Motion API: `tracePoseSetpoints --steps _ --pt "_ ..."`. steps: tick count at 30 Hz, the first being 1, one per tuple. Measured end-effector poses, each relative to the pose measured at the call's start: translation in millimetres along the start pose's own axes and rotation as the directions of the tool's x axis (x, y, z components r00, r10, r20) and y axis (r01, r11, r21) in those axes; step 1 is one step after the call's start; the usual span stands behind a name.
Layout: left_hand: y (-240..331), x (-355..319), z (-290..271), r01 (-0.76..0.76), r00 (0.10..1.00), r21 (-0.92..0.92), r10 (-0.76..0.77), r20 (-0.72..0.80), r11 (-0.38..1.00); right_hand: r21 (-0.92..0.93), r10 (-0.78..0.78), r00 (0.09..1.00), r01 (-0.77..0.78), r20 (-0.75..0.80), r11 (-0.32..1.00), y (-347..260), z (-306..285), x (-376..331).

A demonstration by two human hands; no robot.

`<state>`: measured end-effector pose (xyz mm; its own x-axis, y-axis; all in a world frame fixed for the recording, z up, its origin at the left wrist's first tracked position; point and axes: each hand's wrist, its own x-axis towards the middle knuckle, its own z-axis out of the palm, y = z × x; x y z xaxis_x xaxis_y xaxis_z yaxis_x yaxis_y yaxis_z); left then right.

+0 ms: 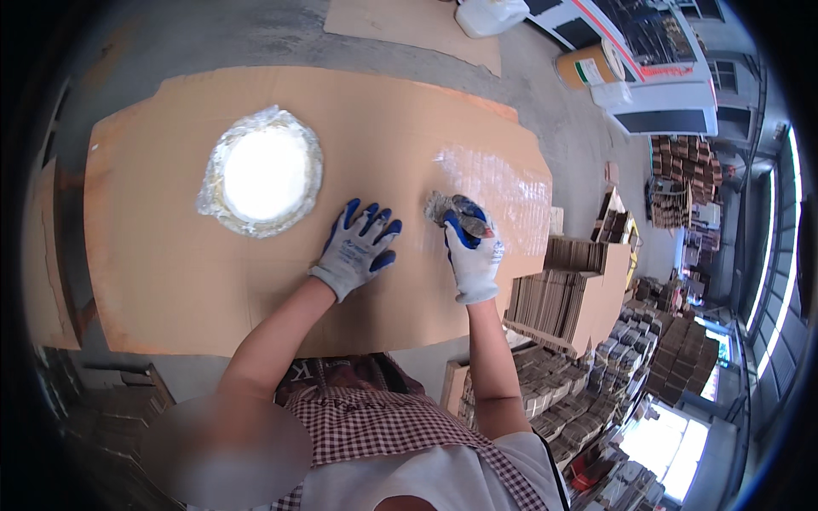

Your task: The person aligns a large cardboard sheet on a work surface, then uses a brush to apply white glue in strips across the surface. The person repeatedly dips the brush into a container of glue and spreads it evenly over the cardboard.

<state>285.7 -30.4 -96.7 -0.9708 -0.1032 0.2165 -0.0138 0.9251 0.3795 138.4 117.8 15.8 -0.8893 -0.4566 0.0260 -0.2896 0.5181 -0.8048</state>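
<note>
A large brown cardboard sheet (187, 281) lies flat before me. My left hand (356, 247), in a grey glove with blue fingertips, rests flat on it with fingers spread. My right hand (471, 247), gloved the same, grips a glue-caked brush (443, 207) whose bristles touch the cardboard. A shiny wet patch of glue (498, 183) covers the sheet just right of the brush. A round basin of white glue (264, 173), lined with crinkled plastic film, sits on the sheet to the left of my left hand.
Stacks of folded brown cardboard pieces (579, 298) stand at the right, with more piles lower right. Another cardboard sheet (409, 25), a white jug (490, 13) and a yellow bucket (588, 66) lie on the grey floor beyond.
</note>
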Motion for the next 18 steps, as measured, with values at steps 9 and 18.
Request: tracePoseSetpoints --steps 9,18 --pt "-0.9 -6.3 41.7 0.114 0.972 -0.746 -0.229 -0.052 0.656 0.075 -0.25 0.887 0.24 0.389 0.968 -159.8 140.7 16.4" --pt "-9.0 -14.7 8.0 0.019 0.984 -0.854 -0.16 -0.075 0.521 0.036 -0.18 0.936 0.178 0.301 0.983 -145.3 174.1 28.6"
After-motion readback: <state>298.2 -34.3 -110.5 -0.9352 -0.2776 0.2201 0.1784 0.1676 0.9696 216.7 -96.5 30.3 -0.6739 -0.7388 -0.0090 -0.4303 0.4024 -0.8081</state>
